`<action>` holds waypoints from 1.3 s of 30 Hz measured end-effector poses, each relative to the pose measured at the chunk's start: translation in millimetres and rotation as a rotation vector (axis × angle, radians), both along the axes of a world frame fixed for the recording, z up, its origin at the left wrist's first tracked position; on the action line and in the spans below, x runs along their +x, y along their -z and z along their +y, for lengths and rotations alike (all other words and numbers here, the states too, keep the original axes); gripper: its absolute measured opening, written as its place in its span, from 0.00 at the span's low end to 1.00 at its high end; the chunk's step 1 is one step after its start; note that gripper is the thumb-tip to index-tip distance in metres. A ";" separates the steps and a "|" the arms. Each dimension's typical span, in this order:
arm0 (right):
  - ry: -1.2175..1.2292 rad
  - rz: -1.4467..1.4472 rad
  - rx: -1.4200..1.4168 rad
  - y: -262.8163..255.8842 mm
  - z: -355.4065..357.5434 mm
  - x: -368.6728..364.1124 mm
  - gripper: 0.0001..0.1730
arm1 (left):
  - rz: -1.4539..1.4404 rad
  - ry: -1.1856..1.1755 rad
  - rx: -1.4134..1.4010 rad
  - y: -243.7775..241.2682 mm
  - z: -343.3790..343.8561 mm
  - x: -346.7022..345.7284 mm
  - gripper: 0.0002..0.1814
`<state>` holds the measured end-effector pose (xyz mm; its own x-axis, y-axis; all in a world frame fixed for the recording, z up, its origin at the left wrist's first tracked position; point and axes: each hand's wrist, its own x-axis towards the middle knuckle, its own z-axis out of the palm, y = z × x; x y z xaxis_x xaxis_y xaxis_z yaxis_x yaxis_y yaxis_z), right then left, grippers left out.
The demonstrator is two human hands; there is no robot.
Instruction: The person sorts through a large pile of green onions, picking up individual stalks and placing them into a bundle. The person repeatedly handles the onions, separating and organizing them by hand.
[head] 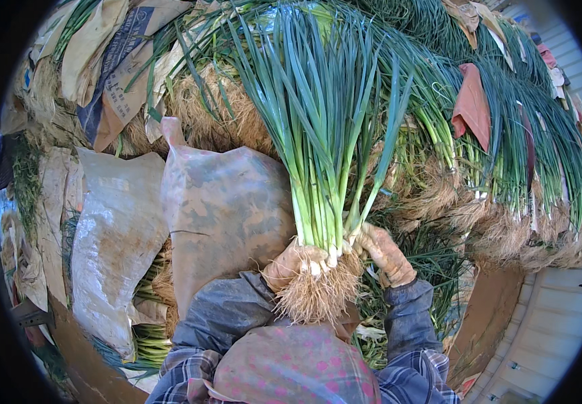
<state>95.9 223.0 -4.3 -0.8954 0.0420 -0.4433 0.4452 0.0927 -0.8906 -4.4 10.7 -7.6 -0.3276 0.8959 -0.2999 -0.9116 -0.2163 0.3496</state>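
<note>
My left hand point(287, 263), in a soiled glove, grips a bunch of green onions point(317, 202) low down by the white stem ends. The long leaves fan upward, away from me, and the tangled roots point(317, 295) hang towards my lap. On the bunch's right side, my right hand point(386, 255), also gloved, holds a green onion stalk point(366, 212) near its base. This stalk leans outward from the others. Some fingers of both hands are hidden behind stems and roots.
A camouflage-patterned plastic cover point(230, 212) and a pale plastic sheet point(114, 232) lie to the left. Green onion bundles point(528, 151) are heaped at the right, with a red cloth point(471, 106) on them. Paper sacks point(124, 86) cover the back left. Loose leaves point(437, 262) lie beyond my right hand.
</note>
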 end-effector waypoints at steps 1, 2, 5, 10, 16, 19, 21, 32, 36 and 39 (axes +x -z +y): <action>-0.054 -0.047 -0.005 3.2 3.3 11.6 0.26 | -0.018 0.004 0.021 0.0 0.1 0.3 0.24; 0.078 -0.123 -0.159 12.2 -2.8 20.8 0.26 | 0.018 -0.021 0.004 0.5 0.3 0.0 0.26; -0.667 -0.347 0.665 16.1 -3.7 51.6 0.25 | -0.003 0.045 0.044 4.8 -2.2 -3.4 0.30; 0.084 -0.356 0.460 -14.7 -7.9 46.0 0.39 | 0.128 0.119 0.002 11.0 -1.0 -6.6 0.39; 0.317 0.107 0.055 -31.7 -42.0 -34.2 0.25 | 0.219 0.195 -0.076 -24.2 -5.8 -17.5 0.24; 0.284 0.038 0.269 -31.0 -45.8 -35.1 0.22 | 0.259 0.230 -0.053 -38.4 -19.4 -29.8 0.24; 0.309 0.096 0.132 -27.4 -44.5 -23.6 0.23 | 0.304 0.218 -0.043 -36.3 -18.4 -29.1 0.23; 0.672 0.132 0.413 55.0 -50.8 4.2 0.23 | -0.005 0.056 -0.080 -4.0 3.0 3.6 0.24; 0.798 -0.274 0.689 67.6 -0.5 5.0 0.25 | 0.001 0.110 -0.015 -6.0 2.0 -1.7 0.38; 0.795 -0.294 0.546 44.0 16.9 8.7 0.26 | 0.042 0.092 -0.059 -5.3 -0.7 -0.7 0.43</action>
<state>104.6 239.9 -48.3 -0.3774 0.8428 -0.3838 0.7508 0.0359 -0.6595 -5.1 10.0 -2.3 -0.2586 0.9037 -0.3412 -0.9109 -0.1105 0.3976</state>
